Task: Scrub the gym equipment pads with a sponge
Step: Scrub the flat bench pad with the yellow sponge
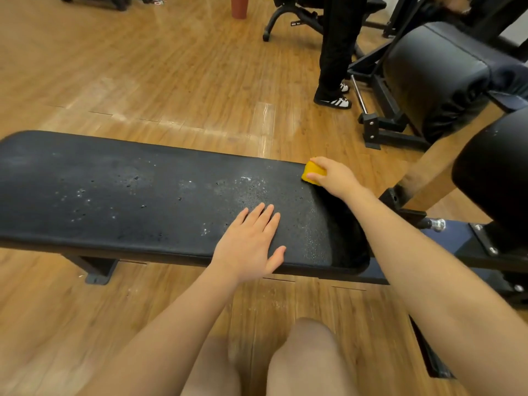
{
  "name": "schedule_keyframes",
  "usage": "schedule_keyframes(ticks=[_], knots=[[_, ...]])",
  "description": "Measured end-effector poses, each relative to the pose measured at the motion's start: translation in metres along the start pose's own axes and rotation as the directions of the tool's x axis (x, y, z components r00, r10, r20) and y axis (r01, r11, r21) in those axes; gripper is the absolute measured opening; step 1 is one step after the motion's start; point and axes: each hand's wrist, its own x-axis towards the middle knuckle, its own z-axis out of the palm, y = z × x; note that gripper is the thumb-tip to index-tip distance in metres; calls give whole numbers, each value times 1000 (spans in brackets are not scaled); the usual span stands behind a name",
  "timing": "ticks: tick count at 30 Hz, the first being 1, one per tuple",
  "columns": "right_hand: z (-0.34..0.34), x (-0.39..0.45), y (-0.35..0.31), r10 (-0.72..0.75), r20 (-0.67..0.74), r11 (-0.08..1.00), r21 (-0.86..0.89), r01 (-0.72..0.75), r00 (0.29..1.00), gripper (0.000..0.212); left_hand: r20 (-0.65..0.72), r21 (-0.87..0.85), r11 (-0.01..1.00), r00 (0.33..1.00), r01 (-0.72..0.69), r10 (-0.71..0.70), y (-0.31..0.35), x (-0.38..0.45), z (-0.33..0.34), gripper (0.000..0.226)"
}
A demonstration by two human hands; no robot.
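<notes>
My right hand (333, 177) is at the far right corner of the pad (143, 195), right of center in the frame, and its fingers and thumb are curled round a yellow sponge (313, 171), gripping it from above. The sponge sits against the pad's back edge where the corner rounds off, touching the black surface. My left hand (251, 244) lies flat on the pad just below center, fingers straight and close together, thumb spread out over the near edge, holding nothing.

The pad runs as a long black strip across the middle of the frame, from the left edge to right of center. Its surface is speckled with droplets and whitish flecks, thickest between my two hands and thinning toward the left. A dark metal foot (98, 271) shows under the pad at lower left, resting on the wood floor (143, 67).

My bare knees (300, 352) fill the bottom center. At upper right stands another black padded machine (434, 78) on a metal frame, and a second dark pad (494, 172) comes in at the right edge. Between the top center and that machine a person's legs (334, 47) in black trousers stand on the floor, with black-and-white shoes (335, 101). A reddish cone-like object (239, 6) shows at the top edge
</notes>
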Motion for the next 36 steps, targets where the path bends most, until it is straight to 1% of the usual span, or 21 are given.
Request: schedule_keyframes(ticks=[2,5,9,11,14,17,21,25,27,30,33,36], knots=[[8,-6,3,7,-77,1000,24,-5,997,50,4,3,1000,1000,-5,5,0,0,0,79],[14,-27,4,-50,-143,994,92,64,988,41,-3,9,1000,1000,-8,8,1,0,-1,85],[20,-79,1,-100,-99,985,128,112,990,38,2,14,1000,1000,-8,8,3,0,-1,84],[27,-114,1,-116,-85,981,143,127,990,38,4,11,1000,1000,-2,2,4,0,-3,80],[41,-165,3,-205,-104,974,75,213,973,41,19,9,1000,1000,6,-6,5,-1,-6,77],[45,-182,8,-251,-103,962,87,260,962,43,10,7,1000,1000,1,-1,4,-1,-5,80],[29,-160,12,-272,-113,951,122,285,956,41,-4,6,1000,1000,6,-6,2,-1,-3,89],[-2,-85,-1,-168,-153,971,147,190,974,43,-6,-20,1000,1000,12,-12,2,-1,-4,88],[-8,-46,-9,-112,-131,978,164,133,985,42,-7,-32,999,1000,15,-15,1,-1,-3,86],[2,-17,-17,-65,-71,992,106,73,995,39,3,-35,999,1000,18,-18,1,-1,-2,85],[9,-15,-19,-67,-90,998,0,67,994,34,-2,-30,999,1000,20,-20,1,-1,-2,85],[8,-14,-15,-80,-78,997,-27,78,994,35,-3,-27,1000,1000,13,-13,1,-1,-2,84]])
